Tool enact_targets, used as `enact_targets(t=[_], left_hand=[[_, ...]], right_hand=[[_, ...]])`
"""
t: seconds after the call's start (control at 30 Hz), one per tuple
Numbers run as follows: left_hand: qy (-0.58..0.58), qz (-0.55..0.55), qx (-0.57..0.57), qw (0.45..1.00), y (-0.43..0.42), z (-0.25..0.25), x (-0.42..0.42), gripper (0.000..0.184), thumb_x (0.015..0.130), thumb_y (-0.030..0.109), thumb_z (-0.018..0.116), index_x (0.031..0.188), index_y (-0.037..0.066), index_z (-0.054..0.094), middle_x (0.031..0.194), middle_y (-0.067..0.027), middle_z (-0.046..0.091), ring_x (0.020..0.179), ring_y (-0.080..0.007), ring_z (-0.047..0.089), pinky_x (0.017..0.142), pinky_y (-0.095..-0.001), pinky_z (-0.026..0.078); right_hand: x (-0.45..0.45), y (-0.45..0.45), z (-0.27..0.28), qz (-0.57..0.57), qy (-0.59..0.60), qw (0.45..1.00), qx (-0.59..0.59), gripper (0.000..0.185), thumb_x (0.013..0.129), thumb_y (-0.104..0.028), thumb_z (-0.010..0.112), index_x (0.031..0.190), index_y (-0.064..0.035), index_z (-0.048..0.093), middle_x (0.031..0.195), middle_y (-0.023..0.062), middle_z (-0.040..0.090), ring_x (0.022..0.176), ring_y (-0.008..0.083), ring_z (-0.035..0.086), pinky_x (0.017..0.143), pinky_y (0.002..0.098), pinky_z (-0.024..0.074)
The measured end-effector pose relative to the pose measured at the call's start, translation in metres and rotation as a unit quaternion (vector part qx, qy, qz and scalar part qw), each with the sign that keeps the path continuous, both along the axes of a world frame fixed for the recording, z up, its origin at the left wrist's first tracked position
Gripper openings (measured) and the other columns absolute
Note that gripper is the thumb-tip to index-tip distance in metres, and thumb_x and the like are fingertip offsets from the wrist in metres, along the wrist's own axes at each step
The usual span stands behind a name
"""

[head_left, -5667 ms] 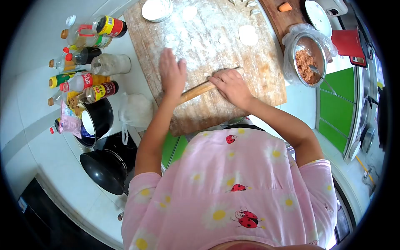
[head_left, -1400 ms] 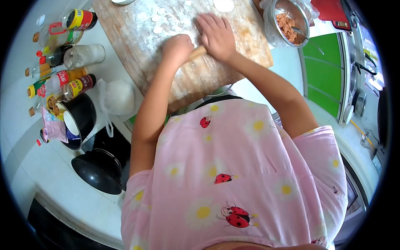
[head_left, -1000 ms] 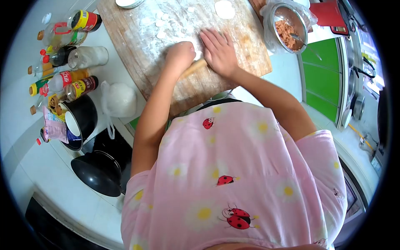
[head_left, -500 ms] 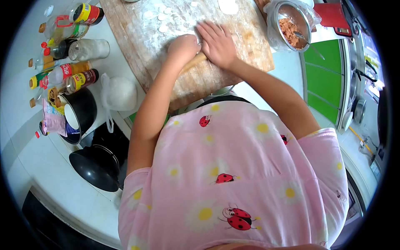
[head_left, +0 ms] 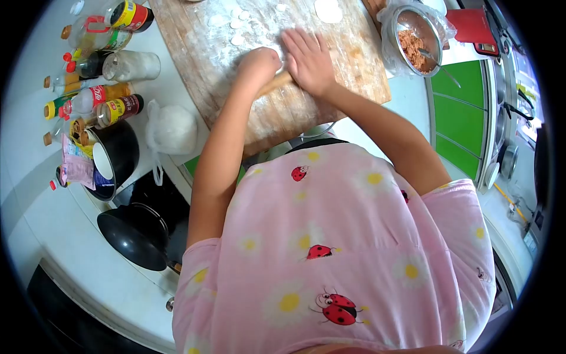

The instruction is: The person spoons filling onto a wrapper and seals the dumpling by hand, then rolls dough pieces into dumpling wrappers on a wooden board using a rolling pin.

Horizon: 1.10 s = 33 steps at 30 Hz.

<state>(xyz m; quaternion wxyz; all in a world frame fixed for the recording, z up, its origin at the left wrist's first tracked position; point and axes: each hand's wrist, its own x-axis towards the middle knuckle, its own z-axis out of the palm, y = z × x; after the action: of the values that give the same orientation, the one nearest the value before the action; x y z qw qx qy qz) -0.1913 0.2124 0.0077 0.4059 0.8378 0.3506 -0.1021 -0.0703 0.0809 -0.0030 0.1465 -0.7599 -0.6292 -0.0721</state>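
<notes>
Left hand (head_left: 259, 66) has curled; metal bowl (head_left: 420, 25) holds orange mixture (head_left: 410, 49).

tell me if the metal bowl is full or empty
Partly full: orange-brown mixture covers only part of the inside of the metal bowl.

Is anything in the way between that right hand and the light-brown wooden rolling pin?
Nothing visible. The bare right hand lies over one end of the light-brown wooden rolling pin, though the palm hides what's directly underneath. The curled left hand is close by, not between them.
</notes>
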Motion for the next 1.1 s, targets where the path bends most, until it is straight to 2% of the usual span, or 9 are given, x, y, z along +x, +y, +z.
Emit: enact_targets(t=[0.17, 0.27, 0.4, 0.53, 0.7, 0.8, 0.83, 0.97, 1.1], left_hand=[[0.015, 0.024, -0.100, 0.995, -0.004, -0.002, -0.008, 0.023, 0.085, 0.025, 0.064, 0.090, 0.005, 0.073, 0.085, -0.0157, 0.071, 0.075, -0.0294, 0.070, 0.073, -0.0393, 0.054], [0.019, -0.026, 0.045, 0.998, -0.011, 0.034, 0.002, 0.021, 0.084, 0.021, 0.060, 0.090, 0.004, 0.071, 0.095, -0.0190, 0.071, 0.090, -0.0378, 0.067, 0.080, -0.0469, 0.053], [-0.023, 0.038, 0.015, 0.999, -0.008, 0.006, -0.016, 0.020, 0.085, 0.019, 0.058, 0.089, 0.005, 0.072, 0.096, -0.0193, 0.070, 0.091, -0.0392, 0.066, 0.081, -0.0476, 0.053], [0.001, -0.002, -0.031, 1.000, -0.011, 0.005, -0.013, 0.024, 0.085, 0.022, 0.063, 0.098, 0.002, 0.070, 0.079, -0.0160, 0.071, 0.076, -0.0293, 0.070, 0.073, -0.0405, 0.054], [-0.016, 0.031, 0.010, 0.999, -0.010, 0.009, -0.011, 0.025, 0.084, 0.024, 0.064, 0.098, 0.005, 0.072, 0.082, -0.0161, 0.071, 0.077, -0.0306, 0.070, 0.075, -0.0399, 0.054], [-0.041, 0.134, -0.034, 0.990, -0.010, -0.010, -0.017, 0.024, 0.084, 0.025, 0.063, 0.093, 0.006, 0.073, 0.080, -0.0170, 0.070, 0.077, -0.0321, 0.069, 0.074, -0.0402, 0.054], [-0.018, 0.162, -0.148, 0.976, -0.012, -0.007, -0.018, 0.022, 0.085, 0.025, 0.061, 0.091, 0.007, 0.073, 0.079, -0.0160, 0.070, 0.077, -0.0302, 0.070, 0.073, -0.0399, 0.054], [0.017, 0.013, 0.038, 0.999, -0.015, 0.013, -0.008, 0.021, 0.087, 0.026, 0.061, 0.091, 0.009, 0.074, 0.077, -0.0115, 0.071, 0.077, -0.0241, 0.071, 0.072, -0.0387, 0.054], [-0.062, 0.105, -0.028, 0.992, -0.012, -0.009, -0.019, 0.019, 0.081, 0.023, 0.062, 0.085, 0.007, 0.072, 0.087, -0.0174, 0.071, 0.084, -0.0358, 0.068, 0.077, -0.0447, 0.053]], right_hand=[[-0.002, -0.029, -0.006, 0.035, 0.033, 0.999, -0.010, 0.046, 0.095, -0.025, 0.046, 0.139, -0.0118, 0.056, 0.144, 0.0056, 0.056, 0.138, 0.0229, 0.046, 0.115, 0.0480, 0.0310], [0.001, 0.011, -0.010, 0.015, 0.009, 0.999, 0.027, 0.046, 0.097, -0.027, 0.043, 0.139, -0.0114, 0.055, 0.145, 0.0055, 0.054, 0.138, 0.0222, 0.045, 0.116, 0.0484, 0.0294], [-0.008, -0.031, -0.003, 0.018, 0.036, 0.999, -0.032, 0.048, 0.096, -0.026, 0.044, 0.141, -0.0115, 0.053, 0.148, 0.0053, 0.051, 0.140, 0.0214, 0.042, 0.117, 0.0477, 0.0246], [-0.007, -0.027, -0.004, 0.038, 0.023, 0.999, -0.009, 0.046, 0.096, -0.025, 0.047, 0.139, -0.0111, 0.055, 0.147, 0.0043, 0.052, 0.139, 0.0207, 0.043, 0.115, 0.0484, 0.0274], [-0.009, -0.004, 0.001, 0.015, 0.025, 1.000, -0.006, 0.047, 0.097, -0.028, 0.048, 0.141, -0.0114, 0.052, 0.148, 0.0045, 0.051, 0.140, 0.0220, 0.043, 0.116, 0.0491, 0.0265], [-0.009, -0.041, -0.003, 0.046, 0.064, 0.996, -0.036, 0.047, 0.098, -0.027, 0.048, 0.142, -0.0120, 0.052, 0.148, 0.0046, 0.051, 0.140, 0.0226, 0.043, 0.116, 0.0481, 0.0273], [-0.009, -0.042, -0.004, 0.053, 0.075, 0.995, -0.030, 0.047, 0.098, -0.027, 0.047, 0.142, -0.0118, 0.052, 0.148, 0.0046, 0.051, 0.140, 0.0225, 0.043, 0.116, 0.0478, 0.0275], [-0.008, 0.007, -0.004, 0.024, 0.013, 1.000, 0.003, 0.047, 0.096, -0.027, 0.050, 0.140, -0.0100, 0.052, 0.147, 0.0067, 0.052, 0.138, 0.0221, 0.044, 0.116, 0.0479, 0.0279], [-0.010, -0.034, 0.003, 0.041, 0.064, 0.997, -0.028, 0.049, 0.097, -0.028, 0.048, 0.144, -0.0108, 0.050, 0.147, 0.0060, 0.051, 0.140, 0.0206, 0.042, 0.117, 0.0479, 0.0256]])
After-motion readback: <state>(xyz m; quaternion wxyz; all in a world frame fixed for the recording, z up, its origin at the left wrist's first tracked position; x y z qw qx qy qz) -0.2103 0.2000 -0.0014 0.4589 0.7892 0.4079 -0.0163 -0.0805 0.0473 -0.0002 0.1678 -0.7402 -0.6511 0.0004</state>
